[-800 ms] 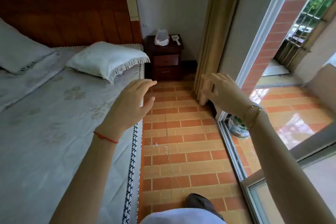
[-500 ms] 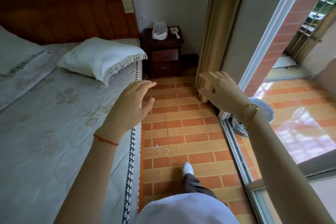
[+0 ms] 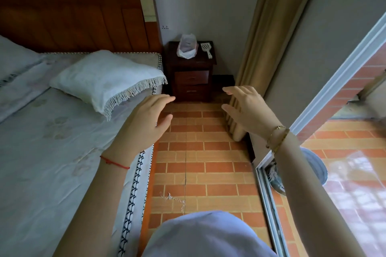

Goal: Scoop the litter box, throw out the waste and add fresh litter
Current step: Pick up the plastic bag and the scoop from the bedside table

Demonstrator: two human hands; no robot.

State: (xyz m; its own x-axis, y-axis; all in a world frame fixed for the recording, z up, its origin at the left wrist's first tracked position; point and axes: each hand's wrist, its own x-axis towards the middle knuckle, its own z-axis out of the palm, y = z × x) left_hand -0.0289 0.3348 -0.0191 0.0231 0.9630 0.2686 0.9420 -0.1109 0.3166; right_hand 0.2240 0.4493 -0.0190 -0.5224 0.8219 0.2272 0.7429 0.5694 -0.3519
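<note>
A white slotted litter scoop (image 3: 206, 49) lies on the dark wooden nightstand (image 3: 191, 81) against the far wall. Beside it, to the left, stands a white plastic bag (image 3: 187, 46), open at the top. My left hand (image 3: 144, 123) and my right hand (image 3: 246, 108) are stretched out in front of me at chest height, fingers relaxed, holding nothing. Both are well short of the nightstand. No litter box is in view.
A bed (image 3: 52, 152) with a fringed white pillow (image 3: 108, 79) fills the left side. A beige curtain (image 3: 263, 48) hangs on the right. A sliding glass door track (image 3: 269, 194) runs along the right, with a grey basin (image 3: 317, 167) beyond it. Brick-patterned floor (image 3: 200, 162) lies between.
I have walked forward along the bed; the nightstand with scoop and bag is nearer and larger. Both hands stay raised and empty.
</note>
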